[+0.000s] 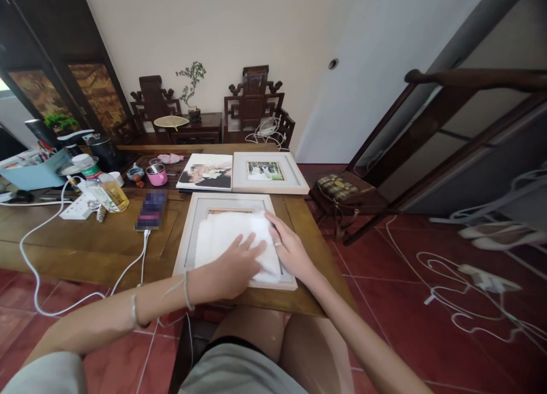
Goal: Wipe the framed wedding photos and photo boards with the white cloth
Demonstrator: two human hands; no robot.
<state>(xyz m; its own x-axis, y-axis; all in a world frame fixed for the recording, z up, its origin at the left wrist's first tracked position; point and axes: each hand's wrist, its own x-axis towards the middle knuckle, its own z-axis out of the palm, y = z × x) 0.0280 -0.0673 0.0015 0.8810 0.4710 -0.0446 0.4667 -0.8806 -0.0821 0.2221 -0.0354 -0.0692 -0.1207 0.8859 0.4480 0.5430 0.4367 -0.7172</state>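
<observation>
Left hand (233,265) spread flat on white cloth (217,234), right hand (290,248) fingers together, cloth inside picture frame (186,246)

Both arms are bare. A thin pale string bracelet (187,291) sits just behind the left hand (233,268), and a second thin band (134,311) farther up. The right hand (290,251) wears a small ring (277,244). The sleeve (47,374) and shorts (239,371) are light grey.

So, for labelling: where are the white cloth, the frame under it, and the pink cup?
white cloth (222,237), head view, bare middle.
frame (187,234), head view, left rail.
pink cup (156,177), head view, side wall.
</observation>
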